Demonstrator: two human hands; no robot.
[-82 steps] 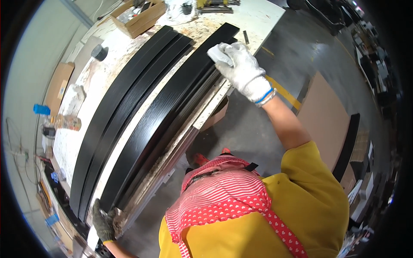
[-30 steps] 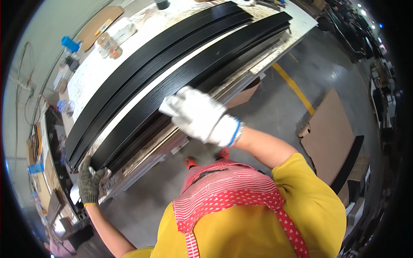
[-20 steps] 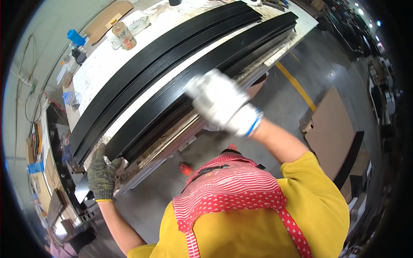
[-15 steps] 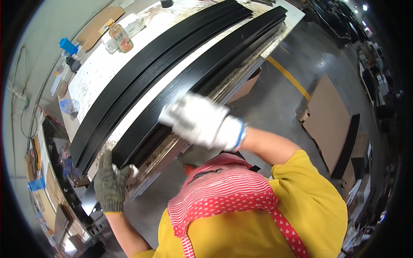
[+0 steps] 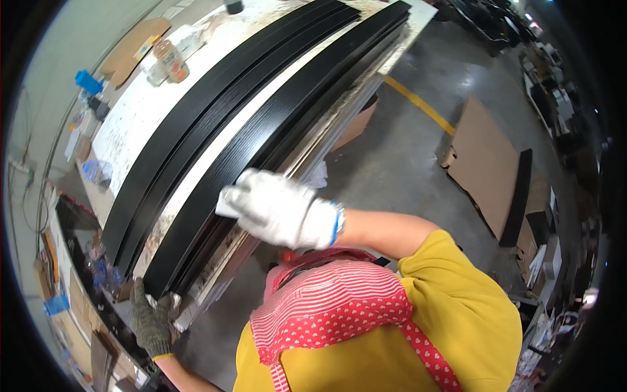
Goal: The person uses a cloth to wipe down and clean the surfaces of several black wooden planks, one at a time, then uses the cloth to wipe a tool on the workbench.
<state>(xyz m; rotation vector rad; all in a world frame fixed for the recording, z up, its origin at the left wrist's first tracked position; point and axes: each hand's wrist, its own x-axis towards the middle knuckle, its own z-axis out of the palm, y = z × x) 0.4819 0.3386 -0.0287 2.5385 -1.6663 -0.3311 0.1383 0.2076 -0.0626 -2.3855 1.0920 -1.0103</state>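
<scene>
My right hand, in a white glove, is closed on a small white pad. The pad rests against the near edge of a long black board with a wood-grain face. At that board's near left end is my left hand, in a dark olive knit glove, its fingers and thumb gripping the end. Something white shows beside the left thumb; its kind is unclear. More long black boards lie side by side farther back on the white worktable.
Beyond the boards stand a bottle with an orange cap and a blue container. A crumpled clear plastic piece lies at the table's left edge. To the right, a cardboard sheet lies on the grey floor near a yellow line.
My right hand has moved left and nearer along the board with the white pad. The left hand stays at the board's end. The whole view has shifted slightly.
</scene>
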